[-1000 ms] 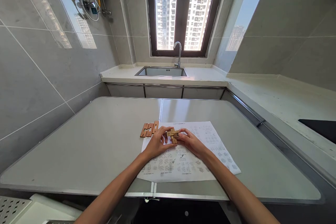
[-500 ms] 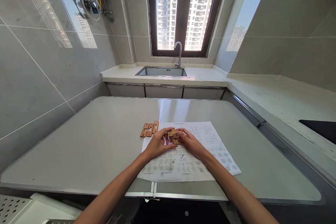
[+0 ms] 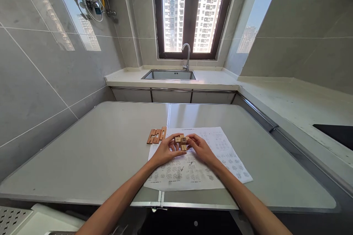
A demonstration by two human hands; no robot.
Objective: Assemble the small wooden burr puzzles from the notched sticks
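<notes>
Between my two hands is a small wooden interlocking puzzle [image 3: 182, 140] made of crossing blocks, with dark marks on some block ends. My left hand [image 3: 167, 149] grips it from the left, thumb under the lower block and fingers at the top. From the right, my right hand [image 3: 201, 147] pinches its side with thumb and fingertips. Both hands are above a printed sheet [image 3: 215, 176] covered in rows of small puzzle diagrams. Left of the sheet's top edge, several flat reddish wooden pieces with cut-outs [image 3: 156, 136] lie side by side.
A pale folding table [image 3: 82, 154] with a centre seam carries everything. Beyond it are a counter with a sink [image 3: 169, 75], a tap [image 3: 188, 57] and a window. A white perforated rack [image 3: 16, 214] stands at the lower left, and a counter [image 3: 300, 99] runs along the right.
The wooden puzzle has turned slightly between my fingers, so a marked block end now faces me more. My right fingers have shifted a little on it; the loose pieces stay put.
</notes>
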